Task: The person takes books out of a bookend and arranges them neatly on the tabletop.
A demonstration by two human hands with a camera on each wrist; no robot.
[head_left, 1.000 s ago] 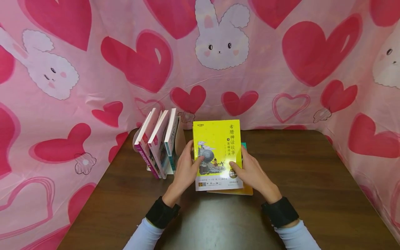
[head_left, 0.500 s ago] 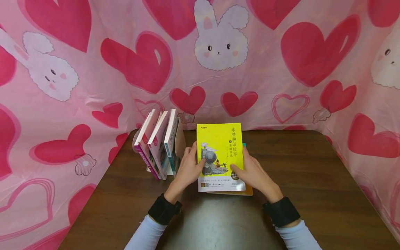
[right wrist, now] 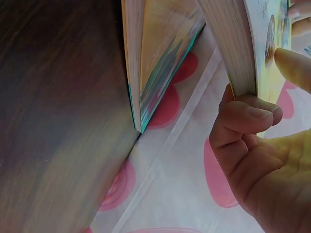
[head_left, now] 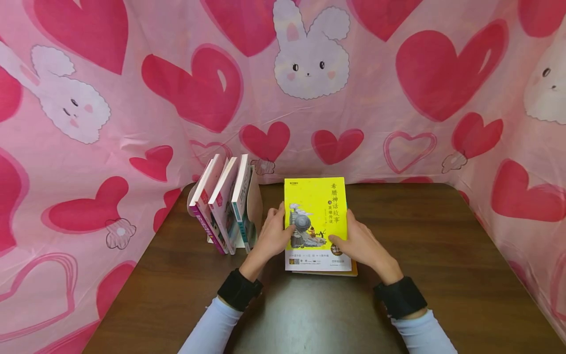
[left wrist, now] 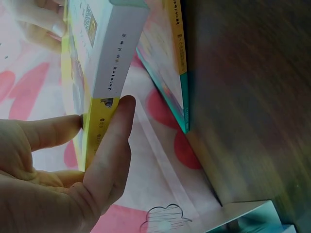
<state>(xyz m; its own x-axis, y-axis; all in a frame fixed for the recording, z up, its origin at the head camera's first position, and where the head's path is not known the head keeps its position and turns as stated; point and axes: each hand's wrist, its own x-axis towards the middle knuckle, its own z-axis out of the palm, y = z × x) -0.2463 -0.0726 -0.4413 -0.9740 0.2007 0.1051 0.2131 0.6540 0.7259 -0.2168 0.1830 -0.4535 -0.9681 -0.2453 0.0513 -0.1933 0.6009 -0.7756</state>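
A yellow book [head_left: 315,211] with a white lower band is held between both hands in the head view, its cover facing up. My left hand [head_left: 274,235] grips its left edge, thumb on the cover and fingers along the spine, as the left wrist view shows. On the opposite edge, my right hand [head_left: 366,246] pinches it with the thumb on top and fingers curled beneath the pages. Under it lies a second book with an orange and teal cover [right wrist: 167,63] on the table; both wrist views show a gap between the two. From above, the yellow book hides most of it.
Left of the hands, three books [head_left: 223,206] stand leaning in a pale bookend [head_left: 255,199]. The brown wooden table [head_left: 442,255] stretches to both sides. A pink cloth [head_left: 376,98] with hearts and rabbits hangs behind and around it.
Both hands have shifted the yellow book slightly to the right and toward me, so it covers more of the book underneath. The standing books have stayed put.
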